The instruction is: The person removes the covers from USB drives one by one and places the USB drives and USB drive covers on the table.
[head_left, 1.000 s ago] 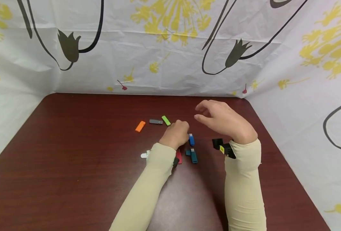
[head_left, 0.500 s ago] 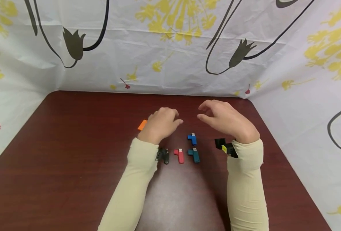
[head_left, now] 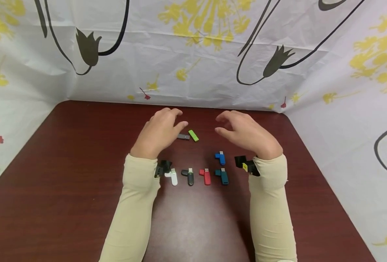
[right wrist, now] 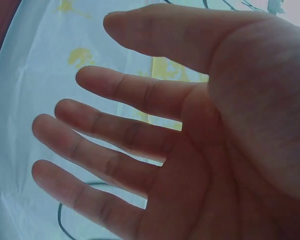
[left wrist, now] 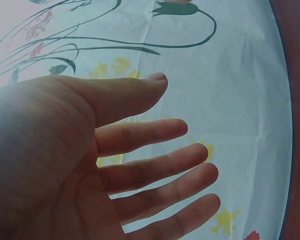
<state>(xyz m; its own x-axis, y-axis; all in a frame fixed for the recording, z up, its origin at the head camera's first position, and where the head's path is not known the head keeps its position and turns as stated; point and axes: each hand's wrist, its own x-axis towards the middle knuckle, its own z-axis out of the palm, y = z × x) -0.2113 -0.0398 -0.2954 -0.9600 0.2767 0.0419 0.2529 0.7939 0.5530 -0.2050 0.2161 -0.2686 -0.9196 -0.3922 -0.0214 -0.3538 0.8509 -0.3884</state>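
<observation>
My left hand (head_left: 158,133) is raised over the table, fingers spread and palm bare in the left wrist view. It is nearest the grey USB stick (head_left: 183,137), which it partly covers, and the lime-green stick (head_left: 193,135). Opposite it hovers my right hand (head_left: 247,133), fingers apart and holding nothing. Between the wrists, a row of USB sticks with caps off beside them lies on the table: white (head_left: 174,177), black (head_left: 190,177), red (head_left: 207,177) and teal (head_left: 224,177). Above the teal one lies a blue stick (head_left: 222,158), its cap at its left.
The dark red-brown wooden table (head_left: 65,174) has rounded far corners. A white sheet (head_left: 193,83) with flower prints hangs behind it and along both sides. Small black cameras (head_left: 163,168) sit at the wrists.
My left hand has lifted from beside the blue stick and moved left and away, now hiding where the orange stick lay. The blue stick's cap shows beside it. The right hand stays raised.
</observation>
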